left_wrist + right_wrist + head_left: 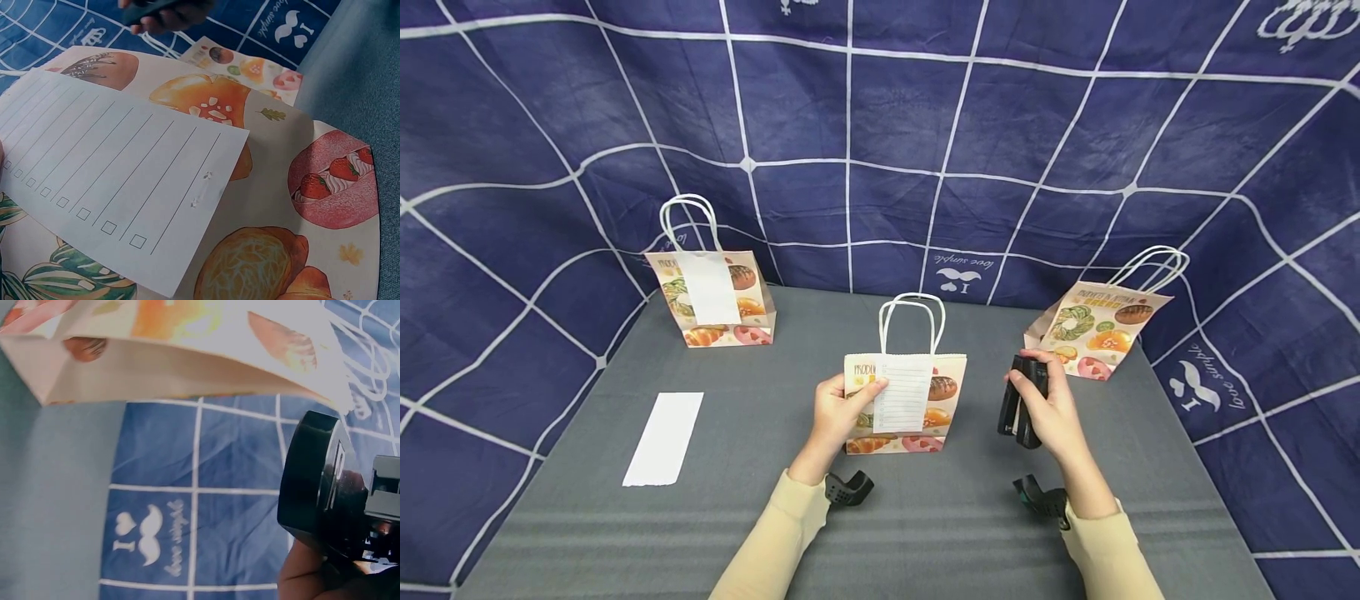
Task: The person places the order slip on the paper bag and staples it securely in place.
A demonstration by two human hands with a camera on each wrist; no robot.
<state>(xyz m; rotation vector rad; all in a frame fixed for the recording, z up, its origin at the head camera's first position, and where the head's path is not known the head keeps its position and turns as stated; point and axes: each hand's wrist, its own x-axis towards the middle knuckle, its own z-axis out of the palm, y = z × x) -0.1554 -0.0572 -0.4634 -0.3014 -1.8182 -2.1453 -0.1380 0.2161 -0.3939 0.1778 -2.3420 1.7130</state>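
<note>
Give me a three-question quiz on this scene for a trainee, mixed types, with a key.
1. What does the right hand hold?
2. True or false: the left hand rests apart from the middle bag.
3. Where does the loose white sheet lie?
A) inside the middle bag
B) on the table
C) in the right hand

Key:
1. A black stapler.
2. False; it holds that bag's side.
3. B

A booth-like place: blue gridded fabric (895, 108) (printed "love simple") encloses three sides of a grey table (955, 517).
</note>
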